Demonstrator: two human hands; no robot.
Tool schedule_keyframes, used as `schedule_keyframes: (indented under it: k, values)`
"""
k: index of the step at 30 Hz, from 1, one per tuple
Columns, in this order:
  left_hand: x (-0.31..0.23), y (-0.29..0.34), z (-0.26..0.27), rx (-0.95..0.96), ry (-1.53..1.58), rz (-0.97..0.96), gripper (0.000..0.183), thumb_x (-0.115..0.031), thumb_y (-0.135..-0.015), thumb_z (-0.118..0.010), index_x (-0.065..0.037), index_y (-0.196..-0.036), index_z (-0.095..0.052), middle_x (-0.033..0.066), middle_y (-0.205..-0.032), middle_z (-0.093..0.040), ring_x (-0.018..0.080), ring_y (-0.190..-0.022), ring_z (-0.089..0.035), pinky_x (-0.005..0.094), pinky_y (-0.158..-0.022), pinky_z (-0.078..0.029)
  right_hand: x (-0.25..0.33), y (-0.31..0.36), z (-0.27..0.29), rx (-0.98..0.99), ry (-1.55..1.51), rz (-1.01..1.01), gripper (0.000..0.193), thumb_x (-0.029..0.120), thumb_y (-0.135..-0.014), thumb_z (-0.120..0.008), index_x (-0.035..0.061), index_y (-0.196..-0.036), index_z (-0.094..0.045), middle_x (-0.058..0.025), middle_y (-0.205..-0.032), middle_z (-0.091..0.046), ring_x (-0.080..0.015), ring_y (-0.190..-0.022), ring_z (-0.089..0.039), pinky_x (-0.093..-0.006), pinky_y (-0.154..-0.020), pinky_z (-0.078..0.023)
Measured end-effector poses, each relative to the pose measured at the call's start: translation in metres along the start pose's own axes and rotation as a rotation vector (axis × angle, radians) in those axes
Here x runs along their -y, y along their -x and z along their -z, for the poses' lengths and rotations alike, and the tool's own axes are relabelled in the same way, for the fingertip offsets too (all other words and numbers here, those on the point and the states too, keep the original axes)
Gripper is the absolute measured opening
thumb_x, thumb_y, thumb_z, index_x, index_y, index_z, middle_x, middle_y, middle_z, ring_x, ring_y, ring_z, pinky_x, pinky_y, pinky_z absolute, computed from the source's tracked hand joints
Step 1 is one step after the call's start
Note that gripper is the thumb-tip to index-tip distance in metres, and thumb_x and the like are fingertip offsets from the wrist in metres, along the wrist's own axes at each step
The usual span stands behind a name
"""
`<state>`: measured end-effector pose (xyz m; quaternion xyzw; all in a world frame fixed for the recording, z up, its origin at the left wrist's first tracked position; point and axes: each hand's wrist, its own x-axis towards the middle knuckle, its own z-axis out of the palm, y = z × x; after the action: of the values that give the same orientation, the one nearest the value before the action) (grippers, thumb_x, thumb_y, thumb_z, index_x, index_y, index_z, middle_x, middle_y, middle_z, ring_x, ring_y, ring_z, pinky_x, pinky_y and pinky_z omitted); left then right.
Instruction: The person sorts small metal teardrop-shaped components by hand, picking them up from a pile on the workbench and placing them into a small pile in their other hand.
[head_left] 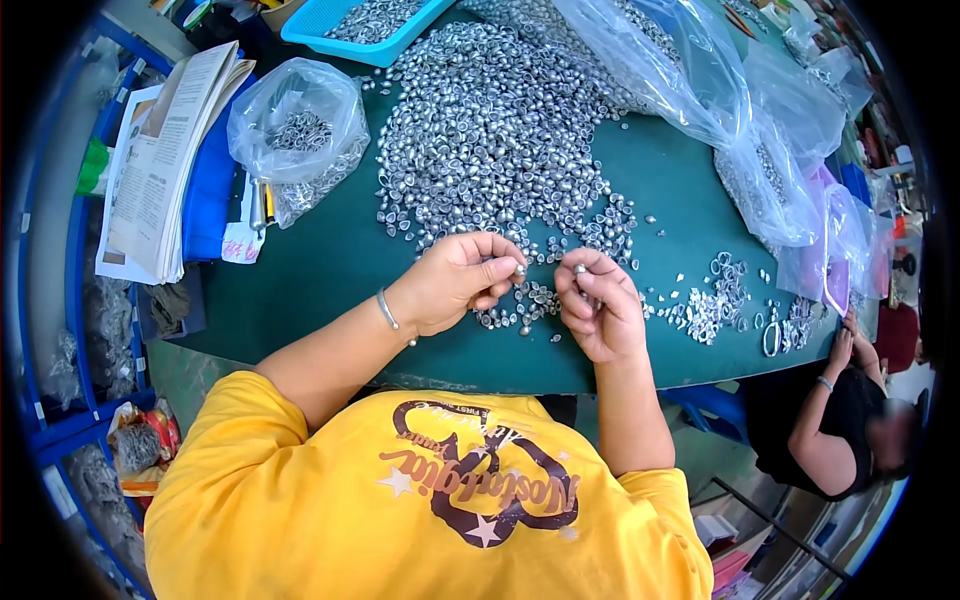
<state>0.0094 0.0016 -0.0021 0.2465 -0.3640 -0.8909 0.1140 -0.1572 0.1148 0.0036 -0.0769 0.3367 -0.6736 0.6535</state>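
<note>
My left hand [462, 283] is closed over the near part of the green table, with a small silvery metal piece [520, 270] pinched between thumb and forefinger. A short gap to its right, my right hand [602, 305] is closed too and pinches a similar small metal piece [580, 269] at its fingertips. Both pieces look rounded and shiny, but their exact kind is too small to make out. Between and under the hands lie loose metal pieces [532, 305]. Beyond them spreads a large heap of the same silvery pieces [480, 130].
A blue plastic basket [385, 48] of metal parts stands at the far left, beside a clear bag [290, 125] of parts. Papers [165, 170] lean at the left. Large plastic bags [690, 80] and flat metal bits [708, 318] lie right. Another person [830, 420] sits at the right.
</note>
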Motion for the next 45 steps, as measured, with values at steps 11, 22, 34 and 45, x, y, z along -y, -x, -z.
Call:
schedule_keyframes:
  k: [11,22,34,45]
  values:
    - [0.003,0.003,-0.006,-0.096,-0.002,-0.008,0.012,-0.007,-0.085,-0.057,-0.001,-0.096,-0.056,0.0066,-0.083,-0.061,0.0104,-0.073,-0.059,0.0207,-0.062,-0.049,-0.023,-0.005,-0.014,-0.131,1.165,0.557,0.009,0.002,-0.073,-0.068,0.0024,-0.081,-0.064,-0.0005,-0.063,-0.054,-0.0057,-0.055,-0.048,-0.0199,-0.049,-0.038]
    - [0.011,0.007,-0.017,-0.225,-0.334,-0.133,0.01,-0.002,-0.082,-0.059,0.001,-0.092,-0.057,0.0067,-0.075,-0.061,0.0078,-0.062,-0.057,0.0179,-0.054,-0.046,-0.026,0.001,-0.022,-0.129,1.409,0.799,0.007,-0.002,-0.071,-0.065,0.0008,-0.076,-0.062,-0.0056,-0.062,-0.054,-0.0124,-0.05,-0.052,-0.0237,-0.045,-0.041]
    - [0.016,0.004,-0.023,-0.279,-0.293,-0.215,0.008,-0.006,-0.087,-0.054,-0.002,-0.093,-0.055,-0.0001,-0.066,-0.053,0.0041,-0.053,-0.046,0.0169,-0.046,-0.038,-0.026,0.003,-0.024,-0.108,1.496,0.918,0.013,-0.001,-0.069,-0.067,0.002,-0.08,-0.063,-0.0074,-0.062,-0.053,-0.0189,-0.049,-0.053,-0.0283,-0.044,-0.043]
    - [0.005,0.01,-0.017,-0.088,-0.494,-0.004,0.012,-0.01,-0.089,-0.051,-0.001,-0.093,-0.059,-0.0001,-0.066,-0.054,0.0039,-0.055,-0.047,0.0168,-0.048,-0.038,-0.018,0.009,-0.013,0.226,1.785,1.134,0.021,0.0,-0.065,-0.07,0.0027,-0.084,-0.06,-0.0048,-0.06,-0.051,-0.0196,-0.045,-0.05,-0.029,-0.039,-0.04]
